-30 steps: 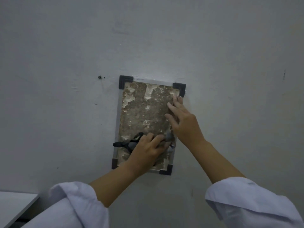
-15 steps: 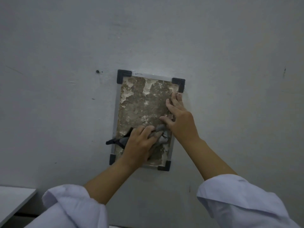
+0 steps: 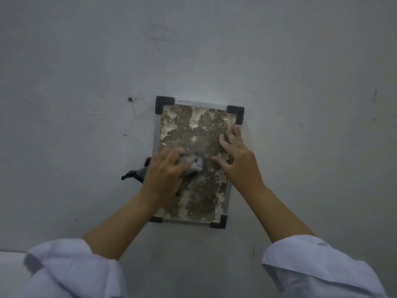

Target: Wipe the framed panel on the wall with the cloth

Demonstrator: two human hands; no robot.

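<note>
The framed panel [image 3: 199, 130] hangs on the grey wall, a silver-edged rectangle with black corner caps and a mottled brown and white surface. My left hand [image 3: 164, 175] is closed around a grey cloth [image 3: 194, 164] and presses it against the panel's left middle; a dark tail of the cloth sticks out past the left edge of the frame. My right hand [image 3: 238, 158] lies flat with fingers spread on the panel's right side, its fingertips near the upper right corner cap.
A small dark screw or hole [image 3: 129, 99] sits in the wall to the upper left of the frame. A pale surface edge [image 3: 8, 258] shows at the lower left. White sleeves cover both forearms at the bottom.
My left hand with the cloth has slid up and to the left across the panel, from the lower middle to the left middle. My right hand stays pressed on the right side.
</note>
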